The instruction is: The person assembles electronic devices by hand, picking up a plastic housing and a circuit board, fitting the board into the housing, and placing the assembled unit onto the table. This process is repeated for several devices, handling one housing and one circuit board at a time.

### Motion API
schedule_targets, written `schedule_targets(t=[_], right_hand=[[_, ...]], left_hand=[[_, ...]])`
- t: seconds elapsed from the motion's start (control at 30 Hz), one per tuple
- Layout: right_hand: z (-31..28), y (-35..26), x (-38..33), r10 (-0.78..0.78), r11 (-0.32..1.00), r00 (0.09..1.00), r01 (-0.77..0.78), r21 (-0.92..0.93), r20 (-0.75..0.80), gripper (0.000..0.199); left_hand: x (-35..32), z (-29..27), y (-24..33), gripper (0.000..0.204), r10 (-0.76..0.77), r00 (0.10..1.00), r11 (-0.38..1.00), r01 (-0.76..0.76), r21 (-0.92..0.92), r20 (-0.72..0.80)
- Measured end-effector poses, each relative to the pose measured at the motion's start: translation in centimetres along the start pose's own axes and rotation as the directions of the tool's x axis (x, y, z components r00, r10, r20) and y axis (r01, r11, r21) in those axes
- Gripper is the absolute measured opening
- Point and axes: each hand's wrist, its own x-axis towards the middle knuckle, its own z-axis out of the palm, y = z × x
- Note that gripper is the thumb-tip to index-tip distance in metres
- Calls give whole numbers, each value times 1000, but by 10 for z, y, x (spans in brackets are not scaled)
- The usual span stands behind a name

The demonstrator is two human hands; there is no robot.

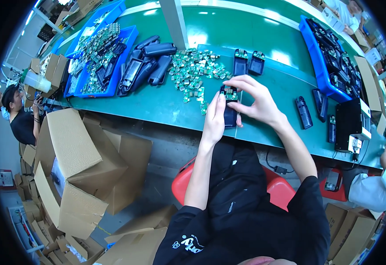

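Note:
At the near edge of the green table, I hold a dark plastic casing (pixel 230 120) with its open side up. A small green circuit board (pixel 231 94) sits at the casing's far end. My left hand (pixel 214 120) is closed along the casing's left side, thumb beside the board. My right hand (pixel 258 102) curves round from the right, its index finger at the casing's far end and its thumb by the board's near edge. Loose circuit boards (pixel 197 66) lie spread just beyond my left hand. Two open casings, one (pixel 240 62) beside the other (pixel 257 63), each hold a board at one end.
Dark casings (pixel 160 49) are piled left, beside a blue bin (pixel 132 39) of boards. Another blue bin (pixel 305 37) stands right, near loose casings (pixel 303 112) and a black-and-white box-shaped device (pixel 351 128). A metal post (pixel 174 24) rises behind. Cardboard boxes (pixel 76 137) crowd the left floor; other people work nearby.

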Motion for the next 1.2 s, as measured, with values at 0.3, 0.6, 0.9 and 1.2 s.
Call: schedule_targets(t=[0.3,0.6,0.9,1.2], right_hand=[[-93,52,5,222,936,935,-283,-209,-275,39],[-106,143,-5,523,817,849,-523,-243,-70,44],[-89,133,8,397,896,917,-382,-228,24,54],[-129,92,-30,90,910,979,-156,-385,-183,56]], left_hand=[[-1,11,5,52,78,991,991,-65,114,-110],[1,5,0,34,58,998,981,-54,185,-15],[2,10,0,32,26,1000,973,-29,229,17],[-1,9,3,29,27,999,967,-31,254,19]])
